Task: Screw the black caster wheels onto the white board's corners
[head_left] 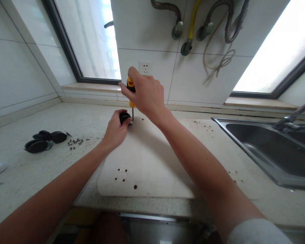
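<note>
Around the work, three black casters [42,145] sit grouped at the left of the pale speckled countertop [40,169], with a scatter of small screws [76,141] just to their right; both lie apart from the white board [152,166]. The steel sink [286,182] with its faucet [287,123] is at the right. On the far wall are a socket [145,68] and a yellow hose [194,20] between two grey ones. The right forearm slants across the board from the near right, hiding part of it.

The left hand [117,128] reaches in from the near left, fingers curled around another black caster [124,117] at the board's far left corner. The right hand [148,95] is raised above that corner, gripping a yellow-and-black screwdriver [131,83] nearly upright, its shaft pointing down beside the held caster. Clusters of small holes mark the near left corner.
</note>
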Tool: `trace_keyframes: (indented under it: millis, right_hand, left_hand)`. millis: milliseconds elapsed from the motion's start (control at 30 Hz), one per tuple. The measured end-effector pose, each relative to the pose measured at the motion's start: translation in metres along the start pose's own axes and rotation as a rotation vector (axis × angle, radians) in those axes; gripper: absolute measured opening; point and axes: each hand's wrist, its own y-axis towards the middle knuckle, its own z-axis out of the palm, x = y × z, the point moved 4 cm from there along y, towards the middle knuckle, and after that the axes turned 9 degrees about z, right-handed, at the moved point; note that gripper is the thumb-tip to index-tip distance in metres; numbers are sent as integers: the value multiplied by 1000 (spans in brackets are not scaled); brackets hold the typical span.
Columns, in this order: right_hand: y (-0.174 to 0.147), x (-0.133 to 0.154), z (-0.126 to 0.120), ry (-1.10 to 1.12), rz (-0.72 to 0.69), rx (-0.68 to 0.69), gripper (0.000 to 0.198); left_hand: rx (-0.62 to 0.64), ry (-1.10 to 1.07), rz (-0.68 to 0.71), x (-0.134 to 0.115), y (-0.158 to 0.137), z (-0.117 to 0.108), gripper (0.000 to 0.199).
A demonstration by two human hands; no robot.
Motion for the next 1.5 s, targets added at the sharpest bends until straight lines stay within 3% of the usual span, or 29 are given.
trace_keyframes:
  millis: [367,1500]
  right_hand:
    - [-1,0,0,-20,-28,-54,38]
    - [-6,7,0,-92,22,-37,32]
  left_hand:
    - [11,16,14,1,0,1,38]
    - [-4,9,-3,-3,-1,1,37]
